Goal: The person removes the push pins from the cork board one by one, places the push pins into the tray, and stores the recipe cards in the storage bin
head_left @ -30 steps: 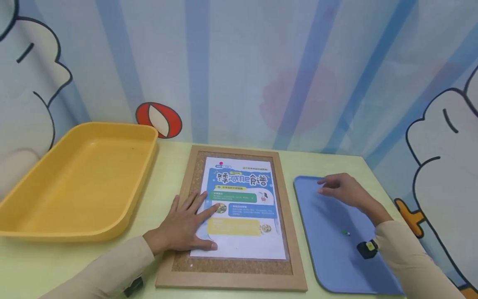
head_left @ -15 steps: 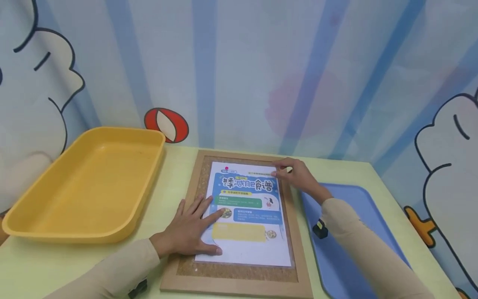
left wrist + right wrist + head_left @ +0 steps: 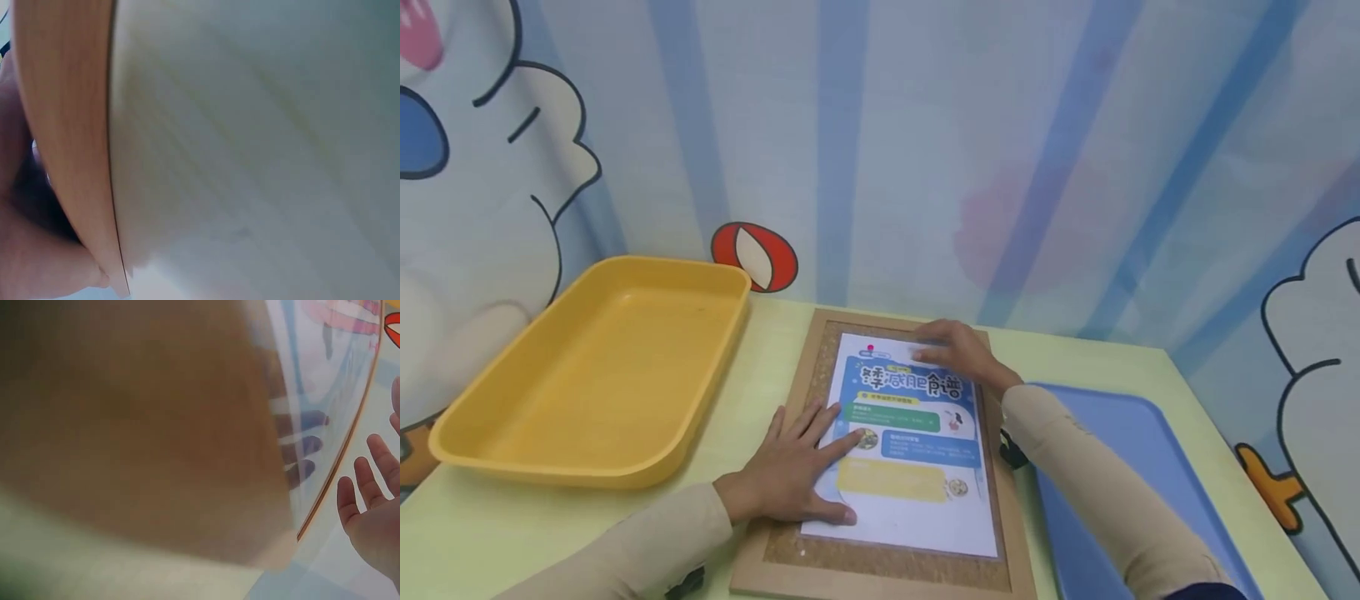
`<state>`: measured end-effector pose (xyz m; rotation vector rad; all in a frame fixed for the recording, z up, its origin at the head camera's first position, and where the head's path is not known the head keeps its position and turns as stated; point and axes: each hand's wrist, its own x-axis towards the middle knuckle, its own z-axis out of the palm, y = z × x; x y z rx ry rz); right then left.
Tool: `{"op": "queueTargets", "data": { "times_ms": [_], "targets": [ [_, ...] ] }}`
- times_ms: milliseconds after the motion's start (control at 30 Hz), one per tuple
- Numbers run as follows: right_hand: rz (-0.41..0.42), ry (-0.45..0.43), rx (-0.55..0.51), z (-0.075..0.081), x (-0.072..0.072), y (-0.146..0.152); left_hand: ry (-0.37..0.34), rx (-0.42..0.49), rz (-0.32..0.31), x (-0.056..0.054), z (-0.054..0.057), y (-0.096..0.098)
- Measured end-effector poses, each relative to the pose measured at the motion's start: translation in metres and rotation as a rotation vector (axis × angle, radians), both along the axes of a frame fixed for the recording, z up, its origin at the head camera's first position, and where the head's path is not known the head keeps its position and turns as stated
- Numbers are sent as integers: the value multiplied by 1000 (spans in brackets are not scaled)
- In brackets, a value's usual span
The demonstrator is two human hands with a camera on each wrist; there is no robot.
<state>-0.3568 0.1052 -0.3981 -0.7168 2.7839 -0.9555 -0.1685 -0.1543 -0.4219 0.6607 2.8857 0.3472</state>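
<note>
A printed sheet (image 3: 902,521) lies on a wood-framed cork board (image 3: 850,575). A pink pushpin (image 3: 870,347) sits at its top left corner. My left hand (image 3: 793,467) rests with spread fingers on the sheet's left side and the cork beside it. Over the sheet's top right corner is my right hand (image 3: 961,350), its thumb apart from the fingers and nothing visible between them. That corner is hidden beneath it. The left wrist view shows the blurred frame (image 3: 69,125) close up. In the right wrist view, a hand with spread fingers appears at the right edge.
A deep yellow tray (image 3: 587,462) stands at the left. To the right lies a flat blue tray (image 3: 1097,400), partly covered by my right sleeve. A printed curtain (image 3: 910,167) with stripes and cartoon figures hangs behind the pale yellow table (image 3: 771,342).
My right hand has moved left from above the blue tray to the sheet's top right corner, then farther left across it. My left hand stays on the sheet. The head view has shifted left.
</note>
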Motion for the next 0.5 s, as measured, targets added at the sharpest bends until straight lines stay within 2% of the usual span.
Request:
{"op": "queueTargets", "data": {
  "times_ms": [133, 500],
  "targets": [
    [6, -10, 35, -2, -2, -11, 3, -6, 4, 0, -1, 0],
    [33, -19, 38, -4, -8, -36, 11, -10, 8, 1, -2, -1]
  ]
}}
